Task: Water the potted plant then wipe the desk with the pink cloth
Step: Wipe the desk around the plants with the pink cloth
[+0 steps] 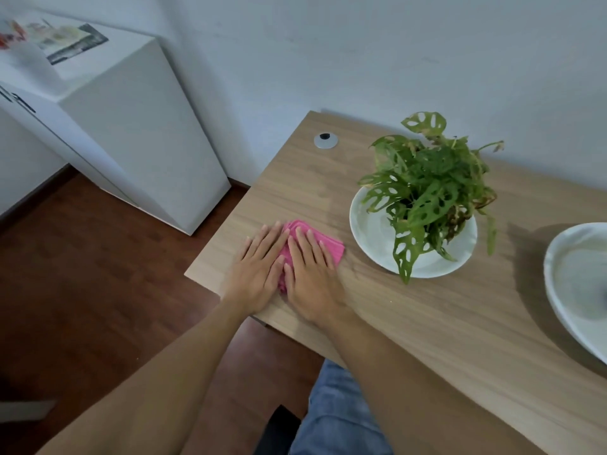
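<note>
Pink cloth (328,246) on light brown wood-grain desk (427,323). Green leaves with holes on potted plant (423,188), in white dish (371,231). Dark reddish-brown wooden floor (82,274), white cabinet (141,126), blue jeans (338,412).

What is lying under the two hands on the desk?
Under the left hand and right hand lies the folded pink cloth, flat on the desk. Its middle is covered by the palms.

Both flat on the pink cloth (328,246) near the desk (443,323) corner: left hand (259,270), right hand (312,274). Potted plant (427,192) in white dish (368,231) nearby.
</note>
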The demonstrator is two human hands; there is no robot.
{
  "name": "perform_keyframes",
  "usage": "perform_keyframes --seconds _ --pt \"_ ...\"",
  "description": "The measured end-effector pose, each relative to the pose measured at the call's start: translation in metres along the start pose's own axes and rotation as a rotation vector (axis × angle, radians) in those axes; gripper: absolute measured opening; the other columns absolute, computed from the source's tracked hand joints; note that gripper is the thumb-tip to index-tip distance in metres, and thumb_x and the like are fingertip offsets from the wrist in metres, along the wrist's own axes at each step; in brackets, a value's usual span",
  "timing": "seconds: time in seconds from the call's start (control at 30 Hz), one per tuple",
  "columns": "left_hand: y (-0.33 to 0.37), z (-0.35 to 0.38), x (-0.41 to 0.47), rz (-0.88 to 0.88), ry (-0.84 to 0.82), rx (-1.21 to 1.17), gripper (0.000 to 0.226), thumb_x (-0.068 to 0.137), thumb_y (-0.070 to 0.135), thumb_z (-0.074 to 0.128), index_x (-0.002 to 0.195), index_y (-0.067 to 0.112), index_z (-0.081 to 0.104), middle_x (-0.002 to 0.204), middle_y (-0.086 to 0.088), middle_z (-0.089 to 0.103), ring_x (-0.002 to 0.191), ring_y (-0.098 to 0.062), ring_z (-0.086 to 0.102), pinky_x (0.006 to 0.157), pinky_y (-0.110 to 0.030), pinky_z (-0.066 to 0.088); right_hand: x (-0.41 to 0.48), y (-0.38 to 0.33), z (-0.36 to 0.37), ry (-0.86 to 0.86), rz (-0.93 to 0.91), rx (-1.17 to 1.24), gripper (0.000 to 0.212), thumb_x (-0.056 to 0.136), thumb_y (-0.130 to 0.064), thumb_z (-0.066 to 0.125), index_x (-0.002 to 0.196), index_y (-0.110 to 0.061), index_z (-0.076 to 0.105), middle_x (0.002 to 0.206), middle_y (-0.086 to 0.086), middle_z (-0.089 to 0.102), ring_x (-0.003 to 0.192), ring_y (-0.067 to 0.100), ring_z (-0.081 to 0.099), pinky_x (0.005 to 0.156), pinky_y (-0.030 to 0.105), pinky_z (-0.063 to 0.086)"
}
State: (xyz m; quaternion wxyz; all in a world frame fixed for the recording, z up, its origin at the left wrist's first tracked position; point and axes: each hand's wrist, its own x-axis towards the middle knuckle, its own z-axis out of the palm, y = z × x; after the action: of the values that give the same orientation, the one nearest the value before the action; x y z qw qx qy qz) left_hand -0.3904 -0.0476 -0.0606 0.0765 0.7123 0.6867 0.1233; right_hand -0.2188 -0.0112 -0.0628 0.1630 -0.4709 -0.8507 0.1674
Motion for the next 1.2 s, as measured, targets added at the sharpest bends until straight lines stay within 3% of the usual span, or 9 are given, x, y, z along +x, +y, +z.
perform_keyframes --seconds 0.23,0.43,0.63,0.73,0.87,1.03,1.2 --pt "0.000 0.000 0.002 -0.015 -0.007 -0.001 0.062 0.117 0.047 0.015 0.178 0.035 0.011 0.187 0.014 0.004 0.173 -0.006 -0.001 0.139 -0.049 0.016 0.000 0.000 0.009 0.006 0.019 -0.107 0.068 0.114 -0.042 0.026 0.176 -0.015 0.020 0.185 0.006 0.013 0.172 0.024 0.007 0.138 0.051 0.012" --pt "0.017 -0.006 0.001 -0.070 -0.056 -0.008 0.061 0.115 0.059 0.016 0.175 0.050 0.012 0.188 0.012 0.002 0.174 -0.011 -0.004 0.140 -0.050 0.006 -0.028 0.014 -0.004 -0.028 0.031 -0.116 0.069 0.113 -0.043 0.029 0.175 -0.014 0.024 0.184 0.007 0.017 0.172 0.026 0.012 0.137 0.052 0.018" --pt "0.040 0.000 0.040 -0.112 -0.055 -0.022 0.072 0.111 0.053 0.016 0.177 0.027 0.021 0.188 0.003 0.011 0.174 -0.018 0.002 0.138 -0.061 0.006 -0.081 0.050 -0.038 -0.088 0.035 -0.171 0.069 0.114 -0.044 0.020 0.177 -0.017 0.011 0.185 0.005 0.006 0.172 0.023 0.000 0.139 0.050 0.009" --pt "0.046 0.008 0.047 -0.044 -0.050 -0.014 0.073 0.113 0.050 0.018 0.177 0.015 0.019 0.188 0.000 0.012 0.174 -0.017 0.004 0.140 -0.054 0.006 -0.091 0.058 -0.046 -0.118 0.009 -0.192 0.069 0.115 -0.044 0.019 0.177 -0.017 0.009 0.186 0.004 0.005 0.172 0.023 -0.001 0.139 0.050 0.009" --pt "0.048 0.013 0.037 0.044 -0.052 0.001 0.070 0.116 0.052 0.015 0.178 0.019 0.014 0.187 0.004 0.006 0.173 -0.011 -0.003 0.141 -0.044 0.003 -0.066 0.058 -0.041 -0.096 -0.008 -0.211 0.068 0.115 -0.043 0.022 0.177 -0.016 0.014 0.185 0.005 0.011 0.172 0.023 0.006 0.138 0.050 0.012" --pt "0.047 0.014 0.038 0.051 -0.050 0.001 0.066 0.116 0.046 0.012 0.179 0.024 0.012 0.188 0.008 0.006 0.173 -0.007 -0.002 0.141 -0.041 0.005 -0.023 0.047 -0.033 -0.060 0.030 -0.166 0.069 0.112 -0.040 0.027 0.175 -0.013 0.024 0.184 0.007 0.018 0.172 0.024 0.010 0.137 0.051 0.013" --pt "0.050 0.012 0.037 0.038 -0.057 0.032 0.067 0.116 0.048 0.011 0.179 0.024 0.011 0.188 0.007 0.005 0.173 -0.008 -0.002 0.141 -0.043 0.007 -0.048 0.062 -0.039 -0.062 -0.017 -0.181 0.066 0.115 -0.042 0.027 0.176 -0.015 0.023 0.184 0.004 0.019 0.172 0.021 0.009 0.137 0.050 0.016"
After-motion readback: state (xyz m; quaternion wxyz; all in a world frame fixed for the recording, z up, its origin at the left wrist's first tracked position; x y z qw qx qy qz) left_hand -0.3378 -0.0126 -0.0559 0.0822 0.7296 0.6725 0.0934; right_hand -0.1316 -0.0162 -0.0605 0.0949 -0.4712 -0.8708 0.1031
